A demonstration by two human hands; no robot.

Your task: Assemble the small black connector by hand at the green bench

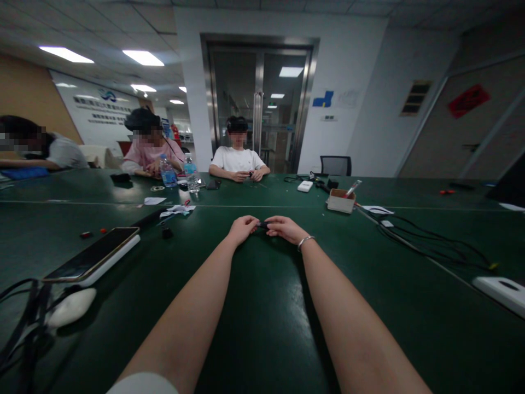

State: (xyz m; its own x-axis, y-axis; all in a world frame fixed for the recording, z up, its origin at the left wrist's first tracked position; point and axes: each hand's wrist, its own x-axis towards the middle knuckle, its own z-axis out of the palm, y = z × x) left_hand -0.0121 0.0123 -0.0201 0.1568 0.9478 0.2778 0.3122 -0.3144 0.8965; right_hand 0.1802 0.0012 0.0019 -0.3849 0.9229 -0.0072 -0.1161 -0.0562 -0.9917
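A small dark object [263, 225] is held between my two hands, just above the green table [262, 306]; it is too small and dark to tell its kind. My left hand [243, 228] pinches its left end with thumb and fingertips. On the other end, the fingers of my right hand [287, 227] are closed, and a silver bangle [305, 241] circles that wrist. Both forearms stretch forward across the tabletop.
To the left lie a phone [96, 253] on a white block, a white mouse-shaped item [73, 306] and black cables. Paper scraps [178, 210] and water bottles [191, 174] stand farther off. A small box [341, 201] and cables [435, 241] lie right. Several people sit opposite.
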